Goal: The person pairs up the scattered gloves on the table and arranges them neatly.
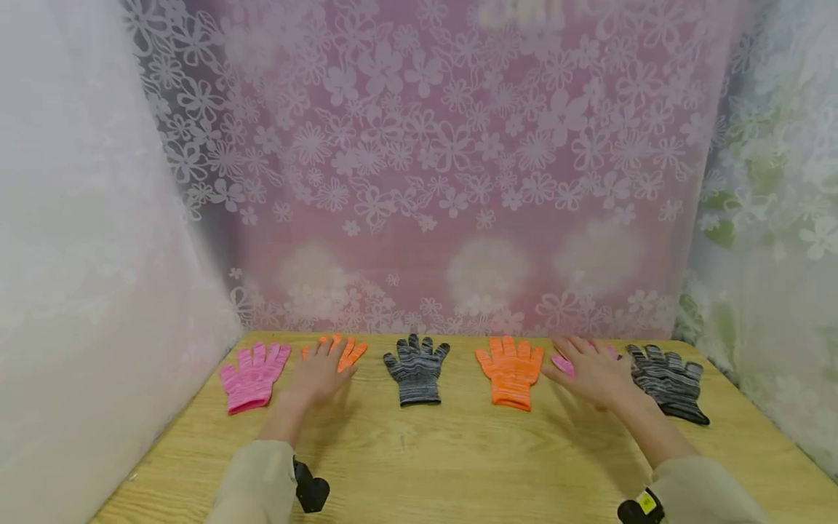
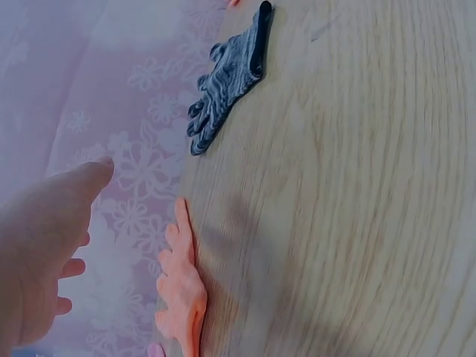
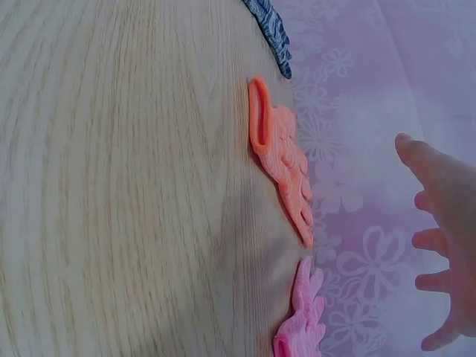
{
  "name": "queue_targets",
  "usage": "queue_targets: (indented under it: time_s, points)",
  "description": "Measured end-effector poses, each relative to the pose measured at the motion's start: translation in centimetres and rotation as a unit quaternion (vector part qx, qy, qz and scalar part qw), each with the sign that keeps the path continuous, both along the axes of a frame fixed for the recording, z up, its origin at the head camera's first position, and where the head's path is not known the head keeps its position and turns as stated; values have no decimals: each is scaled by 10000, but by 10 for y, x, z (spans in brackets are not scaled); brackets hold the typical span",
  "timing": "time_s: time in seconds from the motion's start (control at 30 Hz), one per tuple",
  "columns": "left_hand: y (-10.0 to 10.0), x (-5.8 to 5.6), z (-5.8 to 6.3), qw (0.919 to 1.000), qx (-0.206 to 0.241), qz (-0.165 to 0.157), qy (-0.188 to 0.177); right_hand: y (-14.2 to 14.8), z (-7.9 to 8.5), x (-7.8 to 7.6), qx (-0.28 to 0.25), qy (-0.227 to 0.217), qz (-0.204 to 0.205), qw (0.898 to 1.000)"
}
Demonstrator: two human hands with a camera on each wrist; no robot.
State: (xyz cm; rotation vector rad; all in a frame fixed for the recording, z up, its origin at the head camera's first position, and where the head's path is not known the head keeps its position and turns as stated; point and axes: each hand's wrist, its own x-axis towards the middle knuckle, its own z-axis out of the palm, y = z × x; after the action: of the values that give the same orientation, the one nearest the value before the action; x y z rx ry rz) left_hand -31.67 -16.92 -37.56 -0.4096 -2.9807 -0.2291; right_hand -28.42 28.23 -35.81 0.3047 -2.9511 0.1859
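Six knitted gloves lie in a row along the far side of the table. My left hand (image 1: pixel 321 372) hovers over the left orange glove (image 2: pixel 182 290), fingers spread and holding nothing. To its left is a pink glove (image 1: pixel 255 375); a grey-black glove (image 1: pixel 417 370) lies in the middle. My right hand (image 1: pixel 594 371) is above the second pink glove (image 3: pixel 301 320), covering much of it in the head view, its fingers apart and nothing gripped. Beside it lie the right orange glove (image 1: pixel 512 371) and, at the far right, another grey-black glove (image 1: pixel 669 382).
The wooden table (image 1: pixel 419 466) reaches back to a pink flowered curtain (image 1: pixel 445 182). A pale sheet (image 1: pixel 98 218) hangs on the left side and a leafy, floral one (image 1: pixel 772 218) on the right. Dark wrist devices (image 1: pixel 310 489) sit at the sleeves.
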Motion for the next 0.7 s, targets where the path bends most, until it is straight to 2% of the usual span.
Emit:
queue_targets:
  time_s: [0.17, 0.27, 0.4, 0.6, 0.63, 0.67, 0.7]
  points:
    - [-10, 0, 2, 10000, 37, 21, -59, -4, 0, -3, -113, -11, 170, 9998]
    - [-13, 2, 2, 9996, 78, 154, -210, -9, -2, -5, -109, 67, 375, 9992]
    - [-15, 2, 0, 9994, 87, 171, -283, -18, -3, -6, -108, 231, 689, 9973]
    - [-16, -4, -5, 9993, -109, -105, -345, -25, -8, -8, -305, -197, 892, 9954]
    - [-23, -19, -20, 9984, -391, -389, -143, -25, -10, -9, -291, -255, 873, 9954]
    - [-23, -23, -23, 9968, -604, -523, -89, -25, -11, -9, -297, -320, 878, 9952]
    - [-23, -30, -29, 9904, -1236, -609, 78, -26, -12, -9, -270, -363, 874, 9951]
